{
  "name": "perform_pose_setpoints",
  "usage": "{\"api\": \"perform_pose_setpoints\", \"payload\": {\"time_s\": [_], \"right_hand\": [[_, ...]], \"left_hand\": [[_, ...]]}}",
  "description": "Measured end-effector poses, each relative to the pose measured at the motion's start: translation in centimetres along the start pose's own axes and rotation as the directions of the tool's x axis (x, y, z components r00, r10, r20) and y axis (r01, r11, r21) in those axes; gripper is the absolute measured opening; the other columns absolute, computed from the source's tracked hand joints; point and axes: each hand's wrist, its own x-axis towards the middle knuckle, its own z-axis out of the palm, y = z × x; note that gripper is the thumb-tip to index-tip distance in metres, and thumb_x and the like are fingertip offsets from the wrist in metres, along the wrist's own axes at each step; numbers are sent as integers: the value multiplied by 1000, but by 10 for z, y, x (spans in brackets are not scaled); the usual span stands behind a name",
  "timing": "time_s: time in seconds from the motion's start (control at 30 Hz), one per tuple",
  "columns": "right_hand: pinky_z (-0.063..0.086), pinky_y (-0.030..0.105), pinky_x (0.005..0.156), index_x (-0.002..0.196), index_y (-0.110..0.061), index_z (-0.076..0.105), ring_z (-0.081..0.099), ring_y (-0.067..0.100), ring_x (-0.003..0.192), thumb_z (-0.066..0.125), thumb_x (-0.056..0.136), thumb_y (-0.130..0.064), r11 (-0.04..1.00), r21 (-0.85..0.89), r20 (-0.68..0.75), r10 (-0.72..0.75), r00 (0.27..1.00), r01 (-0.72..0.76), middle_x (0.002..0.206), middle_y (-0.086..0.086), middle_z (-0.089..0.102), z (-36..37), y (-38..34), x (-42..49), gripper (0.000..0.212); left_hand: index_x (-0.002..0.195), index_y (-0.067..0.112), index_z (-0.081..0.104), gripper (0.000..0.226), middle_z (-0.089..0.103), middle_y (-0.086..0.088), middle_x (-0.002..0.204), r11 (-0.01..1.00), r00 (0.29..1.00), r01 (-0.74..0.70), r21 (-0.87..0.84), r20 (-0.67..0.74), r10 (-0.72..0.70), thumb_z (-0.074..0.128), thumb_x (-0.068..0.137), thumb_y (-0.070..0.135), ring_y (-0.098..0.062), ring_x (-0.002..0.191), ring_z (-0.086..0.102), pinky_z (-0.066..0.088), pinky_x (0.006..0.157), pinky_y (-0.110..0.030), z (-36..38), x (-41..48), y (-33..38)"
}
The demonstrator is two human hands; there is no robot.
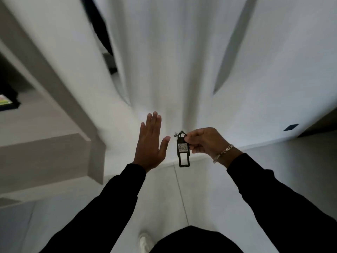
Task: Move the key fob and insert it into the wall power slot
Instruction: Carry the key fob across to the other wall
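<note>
My right hand pinches the top of a black key fob, which hangs straight down in front of a white wall. The fob bears a pale label with handwritten digits, and a small metal key pokes out behind its top. My left hand is raised flat beside it on the left, fingers together and pointing up, holding nothing. A small dark rectangle sits low on the wall to the right; I cannot tell whether it is the power slot. Both arms wear black sleeves, and a chain bracelet circles my right wrist.
A grey stepped structure juts out at the left. A dark framed object shows at the far left edge. Pale floor tiles lie below, with a white shoe at the bottom. The picture is blurred.
</note>
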Motion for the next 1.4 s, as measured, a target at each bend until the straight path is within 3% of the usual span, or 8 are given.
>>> {"api": "perform_pose_setpoints", "payload": {"time_s": [0.33, 0.53, 0.63, 0.93, 1.2, 1.4], "right_hand": [[55, 22, 50, 80, -2, 70, 58, 16, 51, 73, 78, -1, 993, 27, -160, -106, 981, 112, 71, 15, 65, -170, -19, -60, 4], [55, 22, 50, 85, 2, 68, 58, 16, 53, 72, 78, -1, 991, 25, -256, -120, 959, 130, 67, 13, 63, -260, -30, -58, 9], [55, 23, 51, 88, 3, 68, 59, 17, 54, 72, 78, -2, 990, 42, -285, -117, 951, 134, 68, 12, 64, -307, -34, -47, 12], [57, 22, 54, 83, -3, 70, 62, 14, 56, 71, 80, -3, 988, 101, -355, -78, 932, 121, 77, 17, 63, -445, -57, -20, 4], [53, 20, 54, 83, -8, 70, 60, 11, 57, 67, 83, -6, 968, 159, -388, -119, 914, 194, 72, 9, 65, -556, -80, -8, 4], [54, 21, 52, 81, -8, 70, 60, 12, 56, 67, 83, -5, 940, 187, -354, -207, 912, 286, 72, 9, 65, -654, -104, -11, 5]], "left_hand": [[160, 2, 14, 73, 8, -14, 172, 985, 991, -136, -110, -20, 134, 29, 102, 43, -28, 160, -1, -1, 130, -47, 86, 80, 143], [159, 0, 17, 71, 12, -18, 170, 960, 973, -228, -163, 0, 231, 33, 102, 39, -32, 159, 2, 7, 130, -56, 144, 131, 200], [159, -1, 17, 71, 13, -18, 170, 944, 960, -276, -181, -4, 280, 33, 102, 39, -33, 159, 2, 5, 130, -54, 178, 169, 223], [158, -2, 19, 70, 11, -17, 170, 891, 913, -385, -241, 38, 405, 34, 103, 37, -31, 159, 1, 1, 130, -50, 268, 278, 301], [159, 0, 18, 68, 13, -18, 170, 857, 904, -412, -310, -20, 428, 34, 104, 36, -31, 160, 0, -4, 130, -38, 328, 369, 389], [158, -3, 20, 67, 16, -22, 169, 847, 892, -447, -288, -72, 447, 35, 104, 34, -36, 159, 3, 1, 129, -49, 381, 431, 459]]}}
